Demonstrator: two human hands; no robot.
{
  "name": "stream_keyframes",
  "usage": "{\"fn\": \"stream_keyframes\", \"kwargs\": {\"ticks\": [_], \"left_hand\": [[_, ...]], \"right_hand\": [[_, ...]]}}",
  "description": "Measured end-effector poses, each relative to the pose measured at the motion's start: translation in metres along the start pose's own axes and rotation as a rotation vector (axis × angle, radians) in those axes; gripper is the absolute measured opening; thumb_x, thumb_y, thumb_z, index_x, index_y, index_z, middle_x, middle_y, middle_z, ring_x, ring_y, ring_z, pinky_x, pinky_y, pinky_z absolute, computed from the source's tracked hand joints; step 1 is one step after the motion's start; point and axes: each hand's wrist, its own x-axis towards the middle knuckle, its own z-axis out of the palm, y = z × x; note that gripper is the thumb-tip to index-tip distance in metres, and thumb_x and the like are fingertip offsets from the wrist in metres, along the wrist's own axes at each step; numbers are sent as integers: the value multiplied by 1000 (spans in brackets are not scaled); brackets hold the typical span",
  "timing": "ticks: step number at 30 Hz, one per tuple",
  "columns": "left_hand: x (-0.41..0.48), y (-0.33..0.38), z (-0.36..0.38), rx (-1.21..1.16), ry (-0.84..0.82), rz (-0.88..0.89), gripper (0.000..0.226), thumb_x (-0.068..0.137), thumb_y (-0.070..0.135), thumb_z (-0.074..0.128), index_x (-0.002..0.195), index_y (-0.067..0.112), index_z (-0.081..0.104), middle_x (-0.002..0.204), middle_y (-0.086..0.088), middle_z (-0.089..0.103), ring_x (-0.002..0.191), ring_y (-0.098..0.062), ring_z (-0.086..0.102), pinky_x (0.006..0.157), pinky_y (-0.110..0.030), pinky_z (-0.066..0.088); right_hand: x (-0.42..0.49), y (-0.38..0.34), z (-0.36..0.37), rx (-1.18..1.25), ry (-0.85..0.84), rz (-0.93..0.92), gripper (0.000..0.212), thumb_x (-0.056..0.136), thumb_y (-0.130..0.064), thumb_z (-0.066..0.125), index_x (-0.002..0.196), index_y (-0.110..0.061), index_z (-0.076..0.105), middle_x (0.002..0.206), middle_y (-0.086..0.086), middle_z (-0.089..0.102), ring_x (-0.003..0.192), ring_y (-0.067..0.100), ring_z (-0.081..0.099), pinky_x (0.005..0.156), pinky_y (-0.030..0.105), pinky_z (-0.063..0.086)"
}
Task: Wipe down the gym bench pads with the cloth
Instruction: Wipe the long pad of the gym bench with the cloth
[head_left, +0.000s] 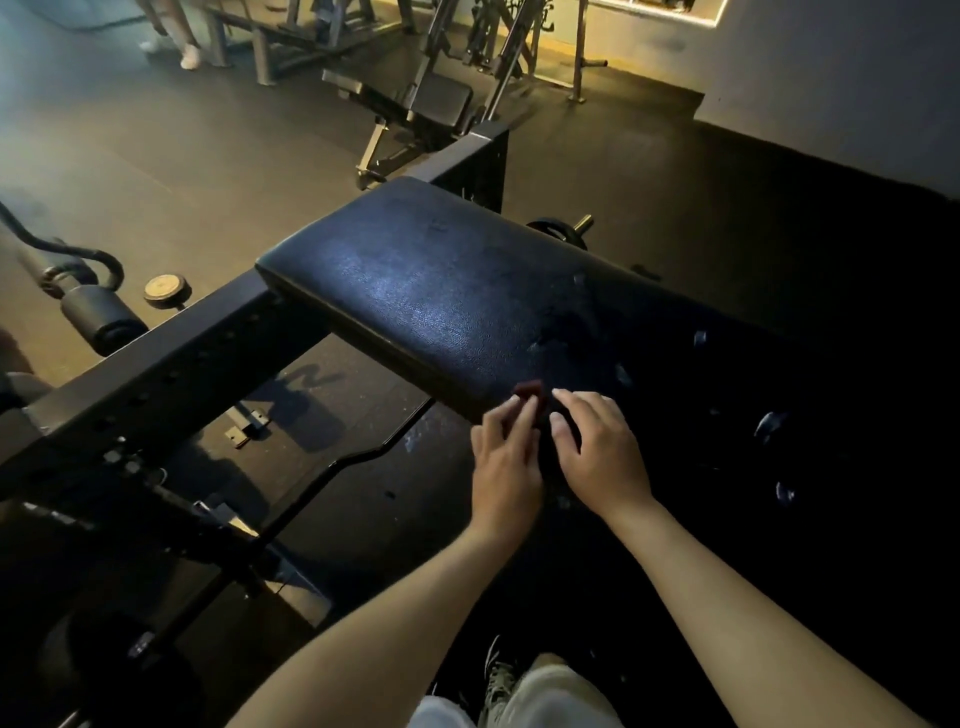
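A black padded bench pad (415, 291) slopes across the middle of the view, its right part lost in deep shadow. At its near edge a small dark red cloth (530, 391) shows between my two hands. My left hand (506, 462) has its fingers on the cloth's left side. My right hand (597, 447) hovers just to the right with fingers bent down toward the dark area under the cloth. Most of the cloth is hidden in shadow, and how either hand holds it is unclear.
A black perforated steel beam (171, 374) runs from lower left up to the pad. A curl bar (332, 467) lies below the pad. A foam roller (98, 317) sits at left. Other benches (426, 104) and a person's legs (182, 36) are far behind.
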Motion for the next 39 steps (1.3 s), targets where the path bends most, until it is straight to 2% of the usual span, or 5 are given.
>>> {"fn": "stream_keyframes", "kwargs": {"ticks": [12, 19, 29, 34, 39], "left_hand": [[55, -10, -24, 87, 43, -166, 40, 106, 34, 42, 145, 31, 50, 145, 15, 37, 118, -16, 38, 89, -36, 45], [-4, 28, 7, -10, -32, -101, 39, 106, 27, 44, 144, 29, 52, 144, 14, 40, 113, -7, 33, 88, 3, 18], [10, 79, 4, -479, 1, -224, 37, 107, 22, 46, 143, 17, 55, 133, 16, 58, 115, 22, 50, 98, -2, 35], [21, 74, 8, -345, 40, -215, 37, 106, 32, 46, 140, 21, 59, 132, 6, 66, 118, 4, 57, 101, -11, 40], [43, 22, 3, 51, 104, 20, 39, 100, 27, 46, 128, 12, 68, 126, -2, 69, 120, -21, 56, 109, -29, 37]], "right_hand": [[2, 2, -1, 16, -65, -32, 38, 97, -31, 54, 127, -10, 64, 115, 4, 62, 111, 20, 56, 97, 33, 48], [-4, 5, -19, 157, -145, 7, 38, 99, -29, 50, 132, -14, 61, 123, 1, 63, 116, 14, 54, 102, 32, 45], [-2, 16, -54, 561, -252, 122, 47, 99, -20, 59, 145, -26, 50, 150, -5, 40, 139, 3, 36, 116, 26, 33], [20, 20, -50, 405, -282, 63, 44, 91, -1, 62, 134, -9, 61, 136, 10, 55, 128, 19, 51, 104, 0, 22], [68, 43, -30, 121, -125, 101, 46, 96, -11, 57, 142, -7, 52, 151, 18, 40, 137, 34, 38, 116, 33, 25]]}}
